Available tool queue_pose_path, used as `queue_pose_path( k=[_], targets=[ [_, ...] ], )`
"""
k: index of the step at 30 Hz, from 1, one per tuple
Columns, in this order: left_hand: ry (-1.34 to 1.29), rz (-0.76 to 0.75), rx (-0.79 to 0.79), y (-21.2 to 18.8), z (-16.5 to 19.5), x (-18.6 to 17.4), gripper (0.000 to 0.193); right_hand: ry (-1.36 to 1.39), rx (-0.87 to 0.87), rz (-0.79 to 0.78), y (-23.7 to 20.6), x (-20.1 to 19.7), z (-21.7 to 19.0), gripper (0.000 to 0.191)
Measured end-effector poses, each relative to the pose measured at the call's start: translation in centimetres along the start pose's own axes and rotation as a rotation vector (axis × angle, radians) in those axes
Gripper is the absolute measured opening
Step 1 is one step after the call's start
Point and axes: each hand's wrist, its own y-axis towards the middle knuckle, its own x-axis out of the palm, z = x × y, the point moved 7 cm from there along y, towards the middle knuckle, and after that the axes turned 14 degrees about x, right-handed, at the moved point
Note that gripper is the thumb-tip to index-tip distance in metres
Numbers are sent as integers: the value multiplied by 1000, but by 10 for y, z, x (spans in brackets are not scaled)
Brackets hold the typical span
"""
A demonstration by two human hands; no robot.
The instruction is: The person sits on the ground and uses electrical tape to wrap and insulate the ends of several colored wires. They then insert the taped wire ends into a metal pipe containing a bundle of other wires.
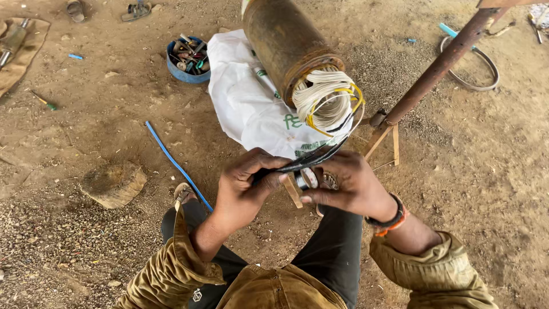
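A rusty metal cylinder [283, 40] lies on a white plastic sack [246, 106], its open end packed with white and yellow wire windings [326, 100]. A bundle of black cables [311, 157] runs from the windings down to my hands. My left hand [243, 186] is closed around the cable bundle. My right hand [349, 186], with a black and orange wristband, pinches a small roll of tape [306, 179] against the cables.
A blue bowl of tools [187, 57] sits behind the sack. A blue strip [171, 157] and a wooden block [113, 183] lie on the dirt at left. A rusty pipe on a wooden stand [426, 80] slants at right, with a metal ring [474, 66] behind it.
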Motion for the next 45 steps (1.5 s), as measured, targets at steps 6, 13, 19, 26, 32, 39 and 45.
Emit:
queue_pose_path(
  k=[6, 13, 19, 26, 32, 39, 45],
  targets=[
    [120, 2, 112, 7, 1, 3, 14, 275, 125, 18, -18, 12, -6, 57],
    [206, -75, 213, 4, 11, 9, 21, 583, 5, 15, -39, 12, -20, 55],
    [317, 101, 83, 3, -12, 0, 17, 651, 78, 110, -34, 24, 32, 16],
    [-38, 64, -162, 2, -48, 11, 23, 674, 125, 78, -11, 27, 31, 58],
    [-284, -25, -371, -6, -77, 19, 22, 241, -248, -92, 21, 21, -14, 83],
    [-343, -111, -564, -23, -86, 19, 19, 61, -257, -164, 31, 8, -5, 47],
    [-206, -138, -173, -19, -42, 7, 17, -91, -199, -44, 17, -6, 2, 48]
  ],
)
